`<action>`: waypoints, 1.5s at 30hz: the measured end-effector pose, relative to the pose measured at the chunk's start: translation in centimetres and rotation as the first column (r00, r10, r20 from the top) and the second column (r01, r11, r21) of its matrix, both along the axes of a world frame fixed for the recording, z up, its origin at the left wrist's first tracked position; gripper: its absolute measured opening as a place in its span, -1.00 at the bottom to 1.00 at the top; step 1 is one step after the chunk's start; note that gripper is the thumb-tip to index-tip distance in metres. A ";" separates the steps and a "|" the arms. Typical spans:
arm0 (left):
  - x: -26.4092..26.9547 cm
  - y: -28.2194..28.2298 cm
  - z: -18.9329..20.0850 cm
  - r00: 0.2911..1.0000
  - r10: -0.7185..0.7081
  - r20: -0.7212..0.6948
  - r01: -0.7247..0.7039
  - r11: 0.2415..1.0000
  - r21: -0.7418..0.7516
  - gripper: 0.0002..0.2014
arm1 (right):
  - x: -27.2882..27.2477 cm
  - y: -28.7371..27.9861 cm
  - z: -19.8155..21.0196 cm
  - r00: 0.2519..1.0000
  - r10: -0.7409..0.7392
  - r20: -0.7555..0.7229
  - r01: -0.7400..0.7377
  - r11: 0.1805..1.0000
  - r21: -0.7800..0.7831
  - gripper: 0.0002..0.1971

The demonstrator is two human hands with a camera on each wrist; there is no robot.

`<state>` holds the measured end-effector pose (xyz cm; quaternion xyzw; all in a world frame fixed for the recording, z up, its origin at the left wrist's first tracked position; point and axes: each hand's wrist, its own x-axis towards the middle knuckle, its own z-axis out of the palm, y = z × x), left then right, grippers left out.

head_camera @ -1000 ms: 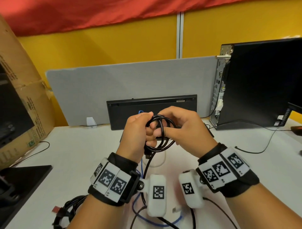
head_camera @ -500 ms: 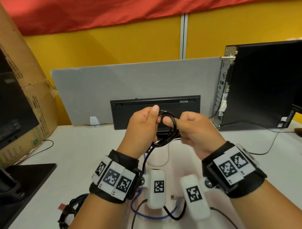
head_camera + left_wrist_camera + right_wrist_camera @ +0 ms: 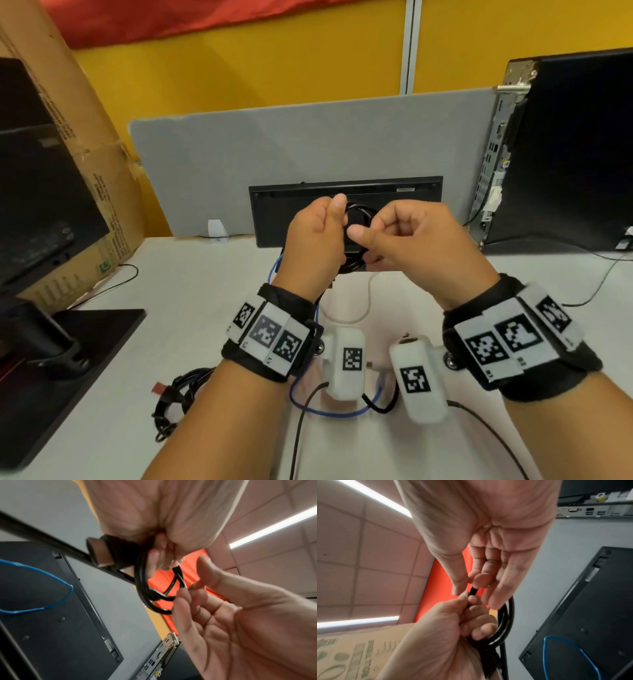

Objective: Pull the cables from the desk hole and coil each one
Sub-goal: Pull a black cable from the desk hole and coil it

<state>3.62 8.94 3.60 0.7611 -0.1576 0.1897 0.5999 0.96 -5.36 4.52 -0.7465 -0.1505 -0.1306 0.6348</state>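
My left hand [image 3: 317, 236] is raised over the desk and grips a small coil of black cable [image 3: 358, 209]. The coil's loops [image 3: 143, 585] hang from its curled fingers, and a flat plug [image 3: 101, 553] sticks out beside the palm. My right hand [image 3: 364, 236] pinches one strand of the black cable [image 3: 473, 590] between thumb and forefinger, right against the left fingertips. The cable's loose tail [image 3: 382, 407] lies on the desk below the wrists. A blue cable [image 3: 329, 413] and a thin white cable [image 3: 368, 303] also lie there. The desk hole is hidden.
A black keyboard [image 3: 404, 195] leans on the grey divider [image 3: 308, 147] behind my hands. A computer tower [image 3: 565, 154] stands at the right and a cardboard box [image 3: 78, 171] at the left. A coiled cable bundle [image 3: 174, 401] lies near the monitor base [image 3: 68, 359].
My right hand has let its fingers off the coil and now pinches a single strand near the left thumb. The left hand still holds the coil, a little higher.
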 end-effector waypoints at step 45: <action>0.6 -0.3 -0.7 0.984 0.130 0.123 -0.146 0.981 0.127 -0.63 | -0.3 -4.9 3.0 0.967 0.036 -0.253 -0.045 0.999 -0.031 -0.87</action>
